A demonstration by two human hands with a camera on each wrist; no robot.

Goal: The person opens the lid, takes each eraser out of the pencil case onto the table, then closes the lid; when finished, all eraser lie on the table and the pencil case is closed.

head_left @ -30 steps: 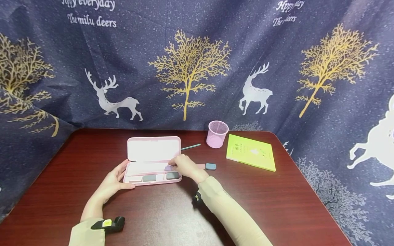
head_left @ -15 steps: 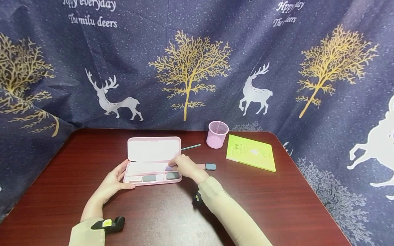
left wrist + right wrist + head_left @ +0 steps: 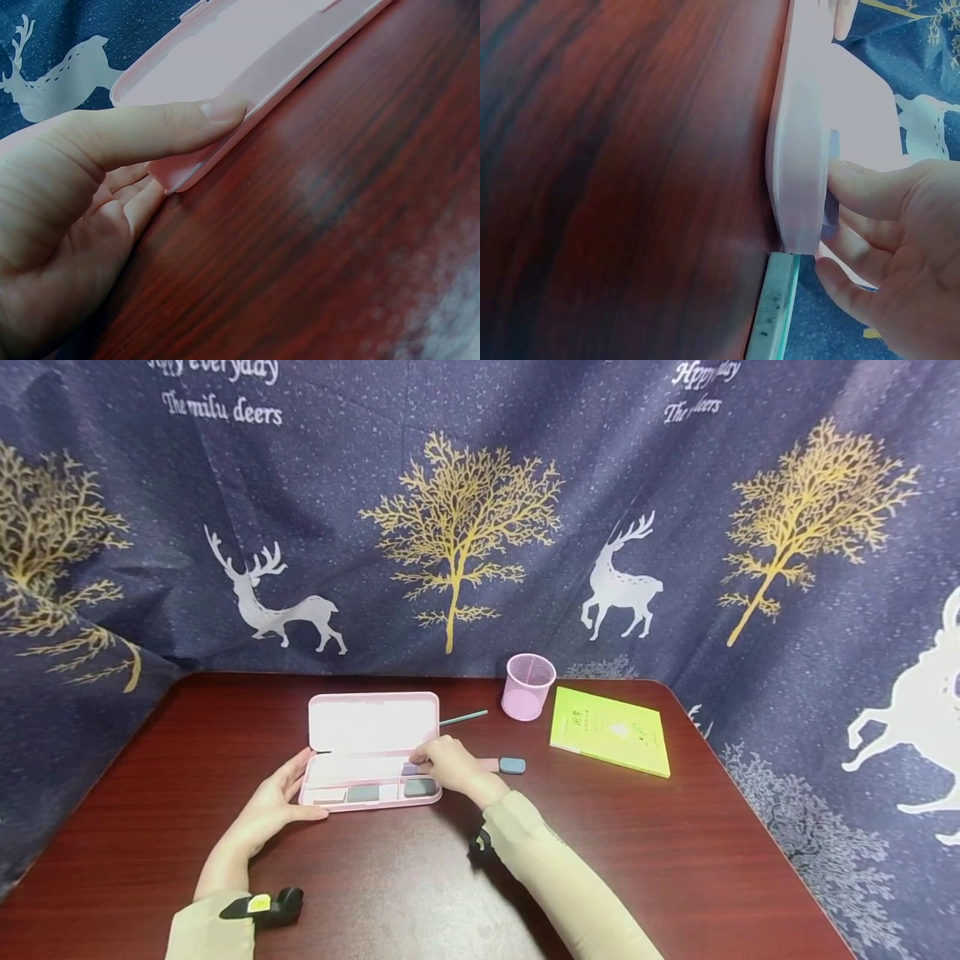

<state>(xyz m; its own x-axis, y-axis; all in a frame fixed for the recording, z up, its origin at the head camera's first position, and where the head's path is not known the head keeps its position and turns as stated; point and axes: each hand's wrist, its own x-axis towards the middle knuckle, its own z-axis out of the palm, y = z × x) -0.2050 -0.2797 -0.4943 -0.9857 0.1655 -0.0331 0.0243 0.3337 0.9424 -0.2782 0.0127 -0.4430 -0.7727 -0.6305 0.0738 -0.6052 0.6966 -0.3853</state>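
An open pink pencil case [image 3: 373, 697] stands on the table with its lid tipped back. My left hand [image 3: 267, 797] grips its left end; in the left wrist view the thumb [image 3: 176, 129] lies over the front rim and the other fingers are behind the end. My right hand [image 3: 452, 768] reaches into the case's right end. Between its thumb and fingers it pinches a small purple block [image 3: 830, 215], partly hidden by the fingers. The front compartments hold a dark grey-green block [image 3: 420, 788], a two-tone grey and white block [image 3: 363, 793] and a pale flat piece [image 3: 327, 796].
Right of the case lies a pink and blue block [image 3: 512, 766], partly behind my right hand. A thin green pencil-like stick [image 3: 465, 718] lies behind it. Farther back stand a pink mesh pen holder [image 3: 525, 699] and a lime-green book [image 3: 611, 735]. A patterned curtain [image 3: 480, 527] hangs behind the table.
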